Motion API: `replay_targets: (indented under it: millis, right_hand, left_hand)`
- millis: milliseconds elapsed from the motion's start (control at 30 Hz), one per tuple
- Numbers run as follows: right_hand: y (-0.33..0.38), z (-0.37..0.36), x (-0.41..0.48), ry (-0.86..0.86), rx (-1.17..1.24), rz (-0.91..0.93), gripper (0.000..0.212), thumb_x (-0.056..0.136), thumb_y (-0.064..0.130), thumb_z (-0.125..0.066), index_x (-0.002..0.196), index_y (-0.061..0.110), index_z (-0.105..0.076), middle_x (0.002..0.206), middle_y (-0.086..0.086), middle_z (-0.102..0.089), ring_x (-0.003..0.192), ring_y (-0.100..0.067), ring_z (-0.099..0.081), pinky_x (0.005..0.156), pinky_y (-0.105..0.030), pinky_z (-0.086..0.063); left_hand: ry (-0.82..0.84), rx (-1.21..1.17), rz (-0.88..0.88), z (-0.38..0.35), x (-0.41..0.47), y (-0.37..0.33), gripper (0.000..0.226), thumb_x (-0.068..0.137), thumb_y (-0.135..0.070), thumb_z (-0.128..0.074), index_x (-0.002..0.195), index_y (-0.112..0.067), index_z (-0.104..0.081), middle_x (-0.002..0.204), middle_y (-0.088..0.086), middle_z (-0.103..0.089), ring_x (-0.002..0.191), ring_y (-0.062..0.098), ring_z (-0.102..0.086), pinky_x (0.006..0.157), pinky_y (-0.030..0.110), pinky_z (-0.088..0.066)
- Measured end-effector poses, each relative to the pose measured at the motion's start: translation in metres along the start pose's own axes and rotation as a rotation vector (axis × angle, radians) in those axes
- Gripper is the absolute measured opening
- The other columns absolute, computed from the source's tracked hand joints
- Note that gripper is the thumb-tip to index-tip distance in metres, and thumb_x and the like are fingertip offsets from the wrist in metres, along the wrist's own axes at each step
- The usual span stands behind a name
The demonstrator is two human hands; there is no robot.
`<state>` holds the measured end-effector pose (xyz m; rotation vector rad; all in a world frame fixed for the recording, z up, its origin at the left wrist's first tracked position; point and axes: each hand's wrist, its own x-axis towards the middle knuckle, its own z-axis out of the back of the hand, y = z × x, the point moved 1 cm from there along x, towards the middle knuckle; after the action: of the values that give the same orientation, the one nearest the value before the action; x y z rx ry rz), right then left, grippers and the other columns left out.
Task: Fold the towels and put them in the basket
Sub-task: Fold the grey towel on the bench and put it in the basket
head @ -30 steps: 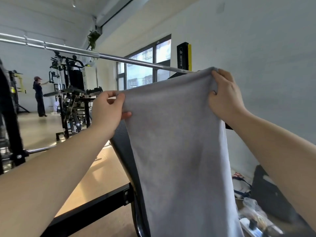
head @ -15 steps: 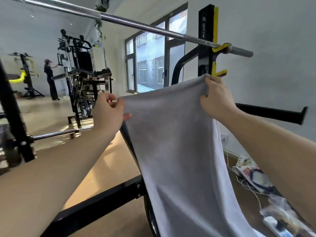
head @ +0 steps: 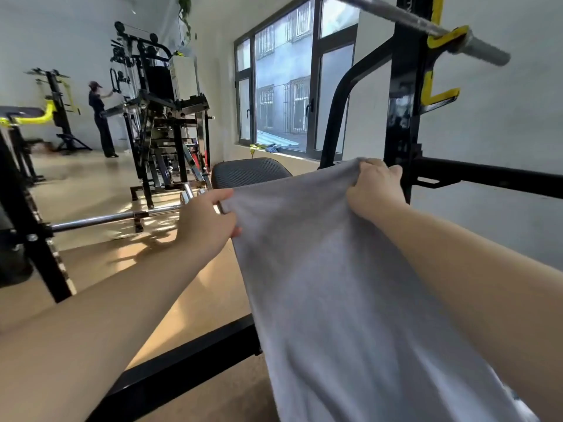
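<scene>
a bright gym room with a pale floor, a tall window in the far wall and weight machines behind, where another person stands well apart. close in front is a black rack upright with a barbell resting on its yellow hook, and a dark bench pad just beyond the hands. the grey towel hangs in the air between both hands, spread along its top edge and falling away to the bottom right, where its lower end runs out of view. the left hand pinches the top left corner between thumb and fingers; the right hand has its fingers curled over a bunched top right corner. no basket shows anywhere here. the towel looks not yet folded, so the first fold seems to be what comes next. the risks, as i judge them: the bunched right corner could make the edges meet crooked; the light pinch on the left could let that corner slip; and the unseen lower end could drag on the floor or snag on the black frame bar below.
</scene>
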<state>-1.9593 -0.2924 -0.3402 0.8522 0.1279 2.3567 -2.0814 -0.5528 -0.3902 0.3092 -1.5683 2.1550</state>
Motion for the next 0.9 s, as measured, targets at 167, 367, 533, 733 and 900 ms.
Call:
replay_targets:
  millis: [167,367,533,733,900]
  right_hand:
    - [0.010,-0.046,0.031,0.125,0.011,-0.017,0.055,0.090,0.010,-0.047,0.145,0.000,-0.042,0.156,-0.011,-0.032,0.126,-0.043,-0.043,0.103,-0.040,-0.035]
    - [0.011,-0.102,0.057,0.270,0.069,0.042,0.072,0.095,0.015,-0.049,0.159,0.006,-0.019,0.169,-0.003,-0.011,0.147,-0.040,-0.027,0.117,-0.043,-0.029]
    - [0.008,-0.130,0.070,0.281,0.082,0.089,0.071,0.095,0.014,-0.049,0.159,0.005,-0.019,0.168,-0.006,-0.015,0.150,-0.033,-0.026,0.119,-0.042,-0.027]
    - [0.000,-0.159,0.067,0.363,0.127,0.002,0.042,0.095,0.006,-0.045,0.135,0.000,-0.055,0.139,-0.019,-0.055,0.124,-0.037,-0.053,0.094,-0.031,-0.042]
    - [-0.021,-0.160,0.058,0.427,0.171,-0.178,0.052,0.107,0.034,-0.032,0.142,0.000,-0.052,0.147,-0.021,-0.051,0.134,-0.037,-0.047,0.103,-0.035,-0.037]
  left_hand:
    - [0.013,0.163,-0.052,-0.009,0.021,0.021,0.061,0.084,-0.007,-0.057,0.142,-0.023,-0.058,0.129,0.004,-0.067,0.082,0.030,-0.074,0.082,0.047,-0.061]
    - [0.021,0.296,-0.129,-0.015,0.048,0.048,0.060,0.086,-0.006,-0.053,0.144,-0.023,-0.056,0.136,0.007,-0.061,0.101,0.043,-0.067,0.087,0.053,-0.058]
    - [-0.008,0.361,-0.178,-0.025,0.068,0.067,0.056,0.091,-0.008,-0.054,0.146,-0.018,-0.053,0.145,0.010,-0.053,0.123,0.034,-0.057,0.104,0.046,-0.047]
    - [0.053,0.428,-0.118,-0.041,0.069,0.081,0.055,0.095,-0.013,-0.056,0.149,-0.015,-0.049,0.145,0.015,-0.047,0.132,0.033,-0.046,0.106,0.038,-0.038]
    - [0.073,0.378,0.009,-0.043,0.064,0.089,0.059,0.093,-0.020,-0.054,0.151,-0.024,-0.046,0.149,0.009,-0.034,0.126,0.030,-0.051,0.107,0.039,-0.041]
